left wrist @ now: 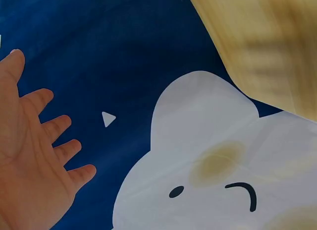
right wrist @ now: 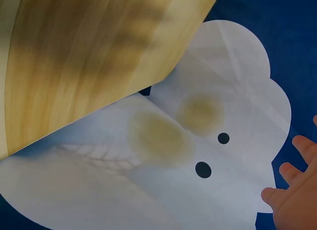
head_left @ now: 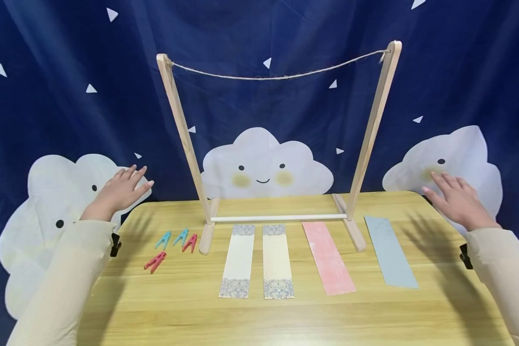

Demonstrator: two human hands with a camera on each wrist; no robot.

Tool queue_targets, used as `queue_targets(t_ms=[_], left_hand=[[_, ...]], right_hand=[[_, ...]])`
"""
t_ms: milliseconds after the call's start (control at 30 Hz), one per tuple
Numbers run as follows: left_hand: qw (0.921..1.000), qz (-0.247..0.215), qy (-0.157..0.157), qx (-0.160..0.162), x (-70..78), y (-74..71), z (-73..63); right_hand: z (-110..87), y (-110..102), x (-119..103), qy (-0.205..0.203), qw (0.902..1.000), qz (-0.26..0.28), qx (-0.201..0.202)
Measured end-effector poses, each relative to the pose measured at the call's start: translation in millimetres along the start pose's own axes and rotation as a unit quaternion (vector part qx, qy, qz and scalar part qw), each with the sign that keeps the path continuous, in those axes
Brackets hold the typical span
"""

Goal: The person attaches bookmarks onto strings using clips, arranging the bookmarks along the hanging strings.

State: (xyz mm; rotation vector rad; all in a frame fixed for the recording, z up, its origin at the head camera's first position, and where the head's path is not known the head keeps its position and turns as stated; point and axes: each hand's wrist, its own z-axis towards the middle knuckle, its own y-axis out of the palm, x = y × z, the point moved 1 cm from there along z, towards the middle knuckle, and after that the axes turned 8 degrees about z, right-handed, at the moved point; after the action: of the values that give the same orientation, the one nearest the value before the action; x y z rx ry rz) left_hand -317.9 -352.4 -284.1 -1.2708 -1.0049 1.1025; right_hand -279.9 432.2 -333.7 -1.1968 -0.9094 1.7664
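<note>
My left hand [head_left: 118, 191] is held in the air off the table's left edge, fingers spread and holding nothing; the left wrist view shows its bare palm [left wrist: 29, 155]. Off the right edge my right hand [head_left: 460, 202] hovers the same way, with nothing in it. Nearest the left hand lie two blue clothespins [head_left: 163, 240] and two red clothespins [head_left: 155, 262]. Nearest the right hand is a flat grey-blue strip [head_left: 391, 252]. Beside it lie a pink strip [head_left: 328, 258], a cream patterned strip [head_left: 278, 262] and a white patterned strip [head_left: 237, 261].
A wooden stand [head_left: 190, 144] rises at the back of the table [head_left: 177, 312], with a sagging twine [head_left: 259, 78] strung between its post tops and a white bar [head_left: 278, 218] low down. Behind hangs a dark blue curtain [head_left: 251, 29] with white clouds.
</note>
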Motion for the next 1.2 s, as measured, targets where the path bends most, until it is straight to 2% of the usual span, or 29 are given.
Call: queue_targets(t_ms=[233, 500, 833, 1200], left_hand=[[0.9999, 0.004, 0.013, 0.006, 0.8, 4.3, -2.5], [0.9998, -0.007, 0.013, 0.012, -2.2, 10.7, -4.7], [0.9998, -0.008, 0.013, 0.014, 1.6, 13.9, -8.4], [0.9992, -0.015, 0.02, 0.032, 9.7, 13.9, -19.7]], right_hand=[[2.6, 4, -5, 0.01, 0.9999, 0.006, 0.001], [2.8, 4, -5, 0.012, 0.9999, 0.002, 0.0], [-6.7, 6, -5, 0.018, 0.9998, 0.006, -0.012], [-9.8, 15, -10, -0.021, 0.9995, 0.024, 0.009]])
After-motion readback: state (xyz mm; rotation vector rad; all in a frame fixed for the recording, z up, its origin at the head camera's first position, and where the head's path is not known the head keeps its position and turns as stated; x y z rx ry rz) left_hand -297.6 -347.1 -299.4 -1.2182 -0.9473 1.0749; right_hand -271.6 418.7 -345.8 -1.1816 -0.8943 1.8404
